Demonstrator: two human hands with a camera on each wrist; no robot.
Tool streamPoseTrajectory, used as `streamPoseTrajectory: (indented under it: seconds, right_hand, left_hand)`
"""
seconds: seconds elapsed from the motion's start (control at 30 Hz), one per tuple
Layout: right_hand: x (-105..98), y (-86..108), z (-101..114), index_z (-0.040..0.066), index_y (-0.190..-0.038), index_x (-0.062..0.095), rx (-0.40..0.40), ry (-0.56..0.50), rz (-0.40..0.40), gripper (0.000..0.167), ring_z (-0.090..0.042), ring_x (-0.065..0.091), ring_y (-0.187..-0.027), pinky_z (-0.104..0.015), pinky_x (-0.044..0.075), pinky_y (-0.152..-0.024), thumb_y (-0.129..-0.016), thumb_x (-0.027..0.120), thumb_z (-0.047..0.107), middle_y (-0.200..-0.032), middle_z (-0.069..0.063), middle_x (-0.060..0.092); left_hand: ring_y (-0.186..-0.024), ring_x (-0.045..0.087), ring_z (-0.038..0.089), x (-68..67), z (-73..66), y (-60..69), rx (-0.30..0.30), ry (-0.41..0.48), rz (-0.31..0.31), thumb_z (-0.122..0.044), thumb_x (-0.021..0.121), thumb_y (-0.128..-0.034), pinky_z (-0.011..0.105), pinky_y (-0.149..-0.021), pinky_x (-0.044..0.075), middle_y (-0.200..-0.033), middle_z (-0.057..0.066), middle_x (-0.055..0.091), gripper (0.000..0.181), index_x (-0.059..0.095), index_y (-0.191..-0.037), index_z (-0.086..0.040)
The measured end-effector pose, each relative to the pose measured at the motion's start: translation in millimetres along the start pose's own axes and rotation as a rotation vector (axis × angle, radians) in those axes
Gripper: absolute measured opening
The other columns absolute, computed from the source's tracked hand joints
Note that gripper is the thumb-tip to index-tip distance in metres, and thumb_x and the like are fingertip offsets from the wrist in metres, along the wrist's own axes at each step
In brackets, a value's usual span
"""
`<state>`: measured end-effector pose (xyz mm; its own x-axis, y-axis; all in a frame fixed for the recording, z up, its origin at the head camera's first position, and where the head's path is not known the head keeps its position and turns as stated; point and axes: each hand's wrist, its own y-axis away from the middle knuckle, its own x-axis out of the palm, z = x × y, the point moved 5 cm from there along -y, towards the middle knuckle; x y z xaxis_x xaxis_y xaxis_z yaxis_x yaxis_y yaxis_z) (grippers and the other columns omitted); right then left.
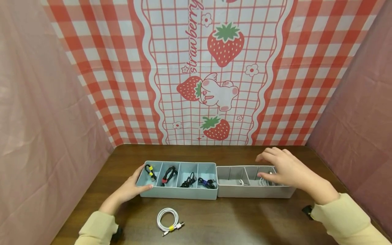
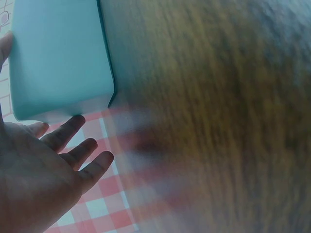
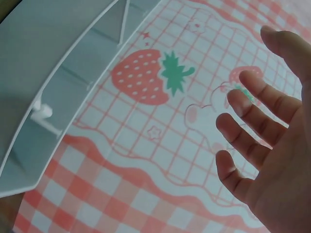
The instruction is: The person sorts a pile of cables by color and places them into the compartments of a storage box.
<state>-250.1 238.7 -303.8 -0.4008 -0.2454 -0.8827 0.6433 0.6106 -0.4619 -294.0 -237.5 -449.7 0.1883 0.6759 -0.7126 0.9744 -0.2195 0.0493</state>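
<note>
My left hand (image 1: 128, 189) is at the left end of a light blue divided box (image 1: 179, 194). Its thumb lies at the front rim, and in the left wrist view the fingers are spread loosely by the box's end wall. Each blue compartment holds a bundled black cable, such as one with yellow ties (image 1: 150, 173) and one with a purple tie (image 1: 206, 183). Over the right part of a grey divided box (image 1: 254, 192) hovers my right hand (image 1: 288, 168), fingers apart and holding nothing. White cables (image 1: 262, 181) show inside that box, partly hidden by the hand.
A coiled white cable (image 1: 167, 220) with a yellow tie lies on the brown wooden table (image 1: 220, 221), in front of the blue box. The two boxes stand end to end. Behind the table hangs a red checked strawberry cloth (image 1: 196, 129), with pink cloths at both sides.
</note>
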Motion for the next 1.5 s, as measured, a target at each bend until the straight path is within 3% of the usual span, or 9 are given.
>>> streamPoseTrajectory:
  seconds: [0.63,1.23,1.5]
  right_hand:
    - [-4,-15.7,47,0.018,-0.107,0.063,-0.004,-0.173,-0.102,0.042,-0.012,0.053,-0.1,-0.039,0.041,-0.078,-0.073,0.079,0.034,-0.104,0.01,0.059]
    - [20,-40.6,87,0.015,-0.111,0.061,-0.05,-0.276,-0.159,0.046,-0.013,0.052,-0.102,-0.038,0.042,-0.079,-0.073,0.078,0.035,-0.11,0.006,0.058]
    - [37,-45.8,106,0.016,-0.114,0.06,-0.082,-0.278,-0.134,0.044,-0.012,0.051,-0.1,-0.037,0.043,-0.08,-0.079,0.072,0.039,-0.112,0.006,0.056]
  left_hand:
    - [-0.136,0.021,0.05,1.4,3.7,-1.6,0.017,0.01,-0.003,-0.043,0.068,-0.0833,0.066,-0.101,0.026,-0.153,0.026,0.015,0.096,0.009,-0.152,-0.01]
    - [-0.136,0.02,0.05,-1.5,-1.5,1.8,0.008,0.004,-0.002,-0.044,0.068,-0.0828,0.065,-0.102,0.026,-0.153,0.026,0.015,0.097,0.008,-0.152,-0.01]
    - [-0.136,0.02,0.05,-1.0,-2.6,1.6,0.012,-0.002,0.001,-0.043,0.068,-0.0829,0.065,-0.102,0.026,-0.153,0.027,0.015,0.097,0.009,-0.151,-0.009]
